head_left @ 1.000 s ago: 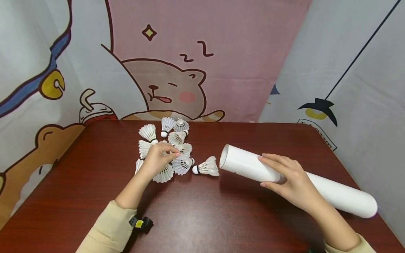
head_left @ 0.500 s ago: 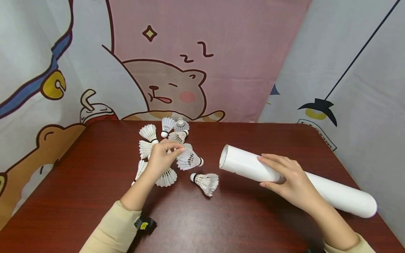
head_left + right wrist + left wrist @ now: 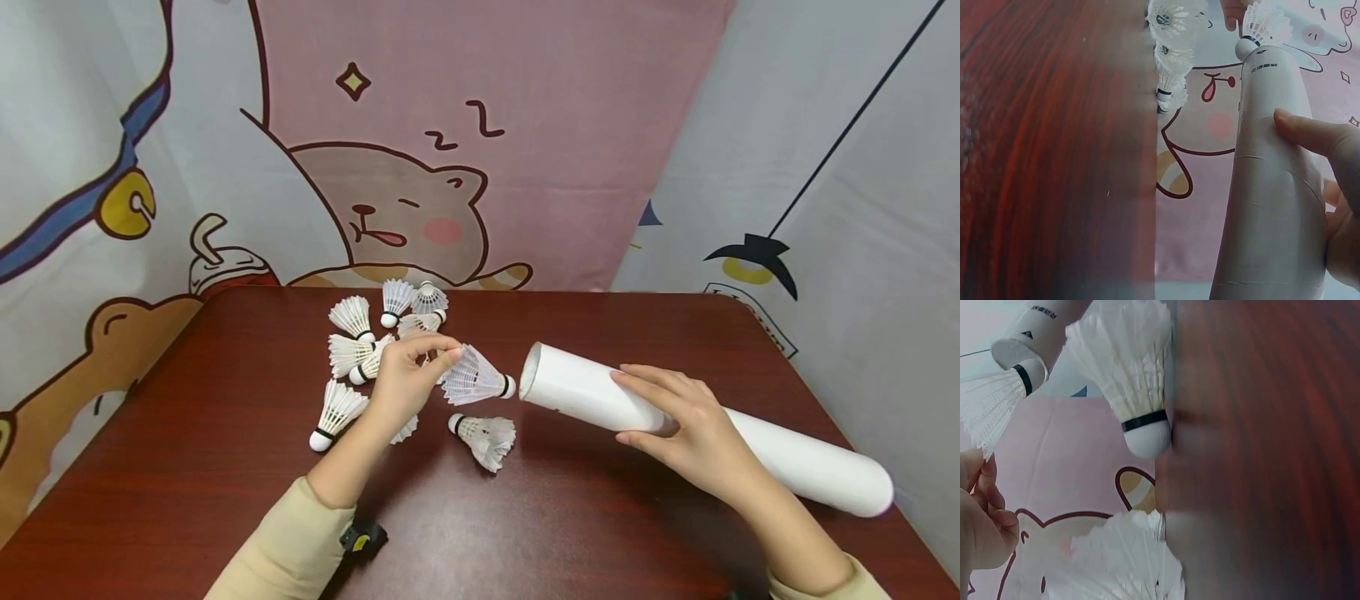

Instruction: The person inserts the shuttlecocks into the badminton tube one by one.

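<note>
My left hand (image 3: 408, 375) pinches a white shuttlecock (image 3: 476, 379) by the edge of its feather skirt. Its round cork points right, right at the mouth of a long white tube (image 3: 577, 386). In the left wrist view the cork of this shuttlecock (image 3: 991, 403) overlaps the tube's rim (image 3: 1013, 353). My right hand (image 3: 693, 429) grips the tube around its middle, thumb on the near side and fingers over the top. The tube lies slanted, its open end toward the left and raised a little above the table.
Several loose shuttlecocks lie at the left, such as one near the front (image 3: 337, 414) and one at the back (image 3: 351, 318). A single shuttlecock (image 3: 486, 439) lies in front of the tube's mouth. The brown table (image 3: 570, 533) ends at a printed cloth (image 3: 570, 150).
My left hand has moved right, drawing the pinched shuttlecock from the group to the tube's mouth. The loose shuttlecock near the tube shifted toward the front and turned. The right hand stayed still.
</note>
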### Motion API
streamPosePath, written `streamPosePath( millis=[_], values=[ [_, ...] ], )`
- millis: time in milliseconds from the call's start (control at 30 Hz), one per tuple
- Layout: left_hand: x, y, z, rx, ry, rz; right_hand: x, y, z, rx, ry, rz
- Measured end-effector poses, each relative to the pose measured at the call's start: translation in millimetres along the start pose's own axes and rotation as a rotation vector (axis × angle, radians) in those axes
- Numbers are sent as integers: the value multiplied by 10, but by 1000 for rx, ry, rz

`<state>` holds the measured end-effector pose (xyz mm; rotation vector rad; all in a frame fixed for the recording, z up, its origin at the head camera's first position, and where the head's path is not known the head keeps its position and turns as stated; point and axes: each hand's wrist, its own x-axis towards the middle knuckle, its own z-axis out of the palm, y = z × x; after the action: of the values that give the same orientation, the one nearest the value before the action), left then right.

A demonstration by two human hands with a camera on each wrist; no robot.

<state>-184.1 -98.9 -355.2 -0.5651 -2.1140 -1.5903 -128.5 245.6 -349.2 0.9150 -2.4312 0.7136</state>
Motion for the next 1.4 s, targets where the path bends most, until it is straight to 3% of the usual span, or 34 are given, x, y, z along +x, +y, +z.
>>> streamPosePath(
  millis=[167, 267, 367, 733, 933, 1400],
  values=[
    [9, 261, 55, -27, 16, -3, 1, 2, 5, 4, -5, -1],
    [26, 253, 112, -63, 29, 36, 0, 2, 7, 4, -10, -1],
    [39, 101, 204, -102, 44, 43, -1, -5, 4, 4, -10, -3],
    [14, 103, 470, -185, 62, -78, 10, -37, -3, 7, -1, -13],
    [-17, 114, 527, -218, 18, -125, 9, -49, -10, 12, -4, -8],
    [-65, 130, 602, -218, -74, -114, 13, -91, -20, 38, -3, -36]
  ],
)
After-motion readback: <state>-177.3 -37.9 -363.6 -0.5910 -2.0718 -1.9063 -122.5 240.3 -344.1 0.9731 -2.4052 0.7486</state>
